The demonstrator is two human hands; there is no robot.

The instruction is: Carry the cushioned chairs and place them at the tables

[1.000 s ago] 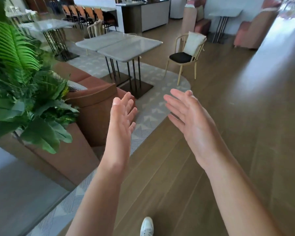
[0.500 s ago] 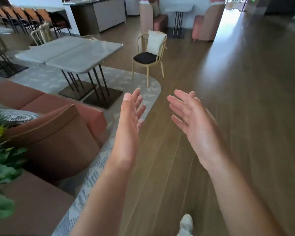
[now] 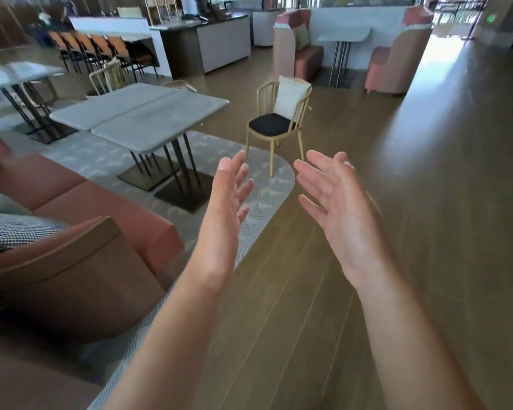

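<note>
We note a café floor of dark wood planks. The cushioned chair [image 3: 279,125] now looms nearer than a second ago, standing beside the counter [image 3: 148,119]. Our left hand [image 3: 225,208] and right hand [image 3: 335,208] remain spread, empty; pickup appears imminent.

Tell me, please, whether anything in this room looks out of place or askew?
The cushioned chair stands alone, partly on the rug's edge and apart from the grey tables, its white pillow leaning tilted against the backrest.
</note>
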